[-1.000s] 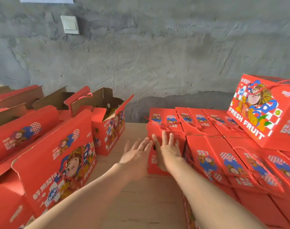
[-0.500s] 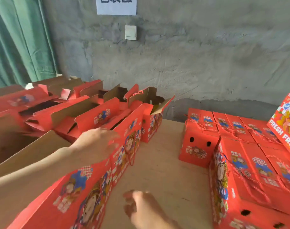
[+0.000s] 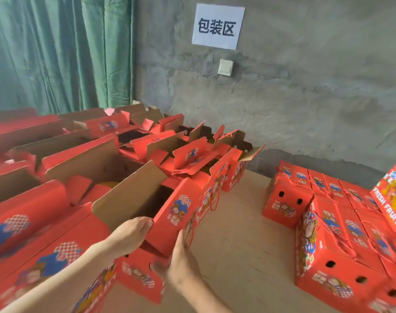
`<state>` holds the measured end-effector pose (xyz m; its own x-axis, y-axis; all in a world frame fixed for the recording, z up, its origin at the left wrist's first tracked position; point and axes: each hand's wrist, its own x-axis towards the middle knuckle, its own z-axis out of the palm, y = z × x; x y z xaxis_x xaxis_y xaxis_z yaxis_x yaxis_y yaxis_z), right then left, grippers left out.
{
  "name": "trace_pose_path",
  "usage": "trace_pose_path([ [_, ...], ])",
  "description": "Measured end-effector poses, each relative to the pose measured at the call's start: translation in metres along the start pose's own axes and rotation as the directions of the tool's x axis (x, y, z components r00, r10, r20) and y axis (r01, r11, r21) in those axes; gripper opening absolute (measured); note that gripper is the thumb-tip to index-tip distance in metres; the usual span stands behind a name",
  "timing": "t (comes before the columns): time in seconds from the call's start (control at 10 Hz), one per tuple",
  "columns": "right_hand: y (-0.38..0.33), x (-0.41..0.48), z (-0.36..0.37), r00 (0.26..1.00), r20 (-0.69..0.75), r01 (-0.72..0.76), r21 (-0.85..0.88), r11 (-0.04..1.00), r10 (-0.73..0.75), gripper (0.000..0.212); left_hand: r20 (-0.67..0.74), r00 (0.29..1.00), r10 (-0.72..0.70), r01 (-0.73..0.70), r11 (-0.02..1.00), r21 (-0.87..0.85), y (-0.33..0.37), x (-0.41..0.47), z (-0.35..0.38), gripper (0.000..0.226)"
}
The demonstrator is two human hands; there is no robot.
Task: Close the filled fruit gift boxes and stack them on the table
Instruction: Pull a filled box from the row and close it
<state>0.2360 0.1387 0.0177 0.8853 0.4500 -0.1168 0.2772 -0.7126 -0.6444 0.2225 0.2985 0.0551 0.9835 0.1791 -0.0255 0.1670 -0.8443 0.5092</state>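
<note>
Two moves had come within the last second: the hands, which had lain side by side on one of the closed boxes (image 3: 328,224), had swung across to the open box (image 3: 133,199) at the near end of the unfinished row, and the view had turned with them. The left hand (image 3: 129,237) had its fingers curled over the near end of that box's red flap, gripping it. The right hand (image 3: 181,265), just right of the open box, lay flat with straight fingers against its printed outer face and held nothing. The hands were apart, with the flap's corner between them. By my reading one box was finished and the closing of the next had only begun, since its lid stood wide. The open box sat on the pale wooden counter (image 3: 237,245), packed close among other open boxes behind it and to its left. The closed boxes stood well to its right, with one more box (image 3: 393,195) resting on top of them. The cardboard was matte brown inside and glossy red with cartoon print outside, with notched flaps, round holes in the ends and thin red cord handles. Behind the open box hung a pleated green curtain (image 3: 57,53).
</note>
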Motion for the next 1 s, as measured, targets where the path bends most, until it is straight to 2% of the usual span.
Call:
trace_pose_path([
  [0.1,-0.006,-0.006,0.011,0.993,-0.088,-0.089,-0.076,0.993,0.082,0.089,-0.095,0.994,0.049,-0.055,0.997,-0.058,-0.004,0.002,0.012,0.038],
  [0.2,-0.021,-0.008,0.026,0.954,-0.244,-0.157,0.084,0.984,0.173,0.07,-0.339,0.93,0.144,-0.176,0.982,-0.065,-0.001,-0.008,0.005,0.036],
  [0.3,-0.03,-0.002,0.026,0.895,-0.354,-0.263,0.07,0.962,0.27,0.041,-0.586,0.803,0.104,-0.15,0.988,-0.03,-0.007,-0.015,-0.013,0.038],
  [0.4,-0.026,-0.006,0.017,0.909,-0.304,-0.334,-0.126,0.934,0.284,0.041,-0.541,0.83,-0.132,0.101,0.991,-0.087,-0.027,-0.023,-0.038,0.053],
  [0.5,-0.028,-0.011,0.01,0.938,-0.197,-0.328,-0.227,0.917,0.286,0.04,-0.397,0.87,-0.291,0.22,0.951,-0.216,-0.046,-0.032,-0.05,0.052],
  [0.6,-0.023,-0.023,0.002,0.936,-0.084,-0.351,-0.264,0.898,0.341,0.034,-0.405,0.888,-0.217,0.138,0.967,-0.215,-0.051,-0.039,-0.047,0.044],
  [0.7,0.009,-0.058,-0.016,0.907,-0.042,-0.418,-0.188,0.889,0.418,0.035,-0.455,0.887,-0.08,-0.041,0.967,-0.252,-0.042,-0.042,-0.046,0.031],
  [0.8,0.055,-0.102,-0.048,0.898,-0.132,-0.435,-0.107,0.894,0.42,0.027,-0.481,0.877,-0.002,-0.167,0.937,-0.308,-0.024,-0.042,-0.044,0.019],
  [0.9,0.095,-0.147,-0.087,0.855,-0.217,-0.495,-0.072,0.866,0.471,0.028,-0.42,0.907,0.033,-0.195,0.917,-0.349,-0.007,-0.044,-0.032,0.03],
  [1.0,0.124,-0.183,-0.114,0.753,-0.348,-0.583,0.038,0.811,0.558,0.031,-0.284,0.948,0.142,-0.243,0.901,-0.359,0.01,-0.054,-0.01,0.026],
])
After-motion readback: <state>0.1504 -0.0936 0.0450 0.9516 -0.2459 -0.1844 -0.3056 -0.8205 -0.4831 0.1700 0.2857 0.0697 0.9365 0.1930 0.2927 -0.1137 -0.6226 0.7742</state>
